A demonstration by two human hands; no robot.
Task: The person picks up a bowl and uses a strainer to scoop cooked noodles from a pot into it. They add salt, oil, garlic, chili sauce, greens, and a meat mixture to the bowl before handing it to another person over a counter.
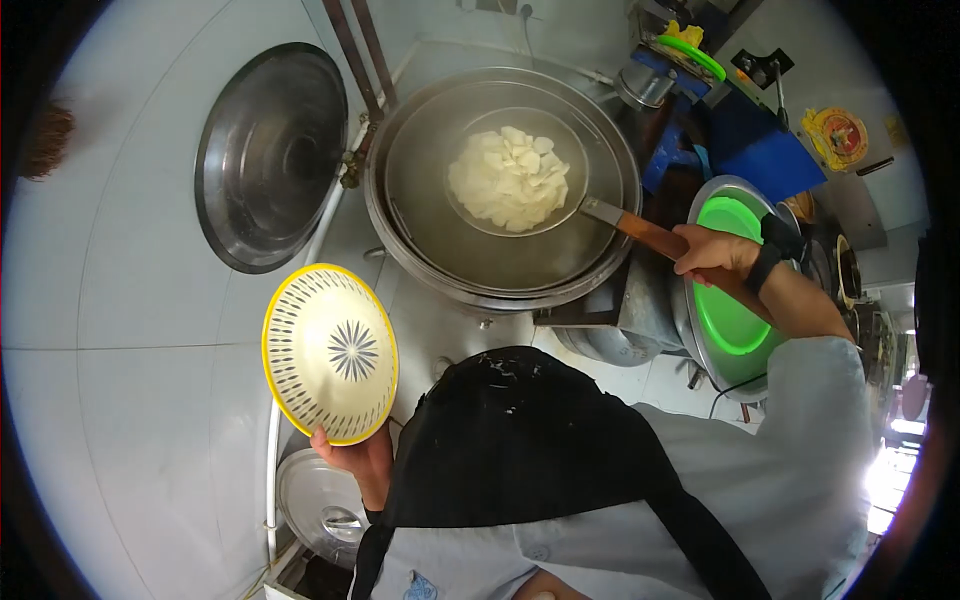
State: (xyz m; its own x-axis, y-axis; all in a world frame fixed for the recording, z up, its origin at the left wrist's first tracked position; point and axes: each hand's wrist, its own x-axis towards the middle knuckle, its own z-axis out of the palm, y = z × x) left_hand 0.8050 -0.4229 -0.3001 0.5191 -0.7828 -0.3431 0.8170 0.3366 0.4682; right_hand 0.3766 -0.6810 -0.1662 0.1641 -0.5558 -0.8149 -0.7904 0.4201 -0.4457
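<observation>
My right hand (725, 252) is wrapped round the wooden handle of a large skimmer (652, 235). Its round metal bowl carries a heap of pale, flat slices (508, 182) and lies over the wide metal pot (440, 285), which holds cloudy liquid. At the lower left my left hand (355, 458) grips the near rim of a plastic colander (310, 345), pale with a yellow rim and dark slots. The colander is tilted, its inside towards me, with nothing in it. It is beside the pot, apart from the skimmer.
A big metal lid (270, 155) leans on the tiled wall at the left. Right of the pot, a green basin (728, 310) sits in a metal bowl (692, 345). Another metal lid (305, 500) lies low at the left. A pipe (318, 240) runs along the wall.
</observation>
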